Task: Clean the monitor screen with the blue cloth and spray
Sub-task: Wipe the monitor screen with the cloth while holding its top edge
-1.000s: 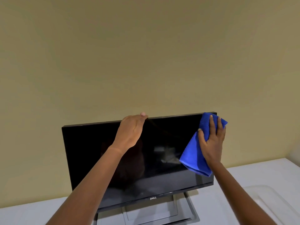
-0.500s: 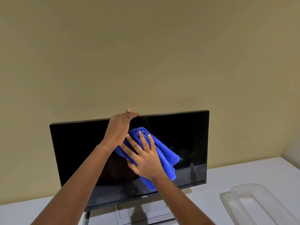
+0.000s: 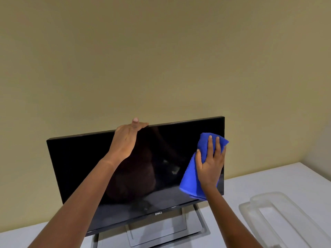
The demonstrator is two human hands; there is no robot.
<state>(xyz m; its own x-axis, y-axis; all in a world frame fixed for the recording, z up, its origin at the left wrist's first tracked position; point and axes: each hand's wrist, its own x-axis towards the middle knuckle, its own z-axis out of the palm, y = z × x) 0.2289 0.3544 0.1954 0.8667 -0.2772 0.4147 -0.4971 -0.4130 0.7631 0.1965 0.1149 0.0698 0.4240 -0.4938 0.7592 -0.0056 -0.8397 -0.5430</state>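
Observation:
A black monitor (image 3: 86, 167) stands on a white table, its dark screen facing me. My left hand (image 3: 125, 140) grips the monitor's top edge near the middle, fingers curled over the back. My right hand (image 3: 210, 161) presses a folded blue cloth (image 3: 189, 179) flat against the right side of the screen, fingers spread upward. The cloth hangs below my palm toward the lower right corner. No spray bottle is in view.
The monitor rests on a grey rectangular stand (image 3: 161, 231). A clear plastic tray (image 3: 279, 217) lies on the white table (image 3: 259, 179) to the right. A plain beige wall (image 3: 161, 59) rises behind.
My right hand swept the cloth from the upper right corner to the screen's middle, then back to the right side, lower than before. My left hand kept its hold on the top edge.

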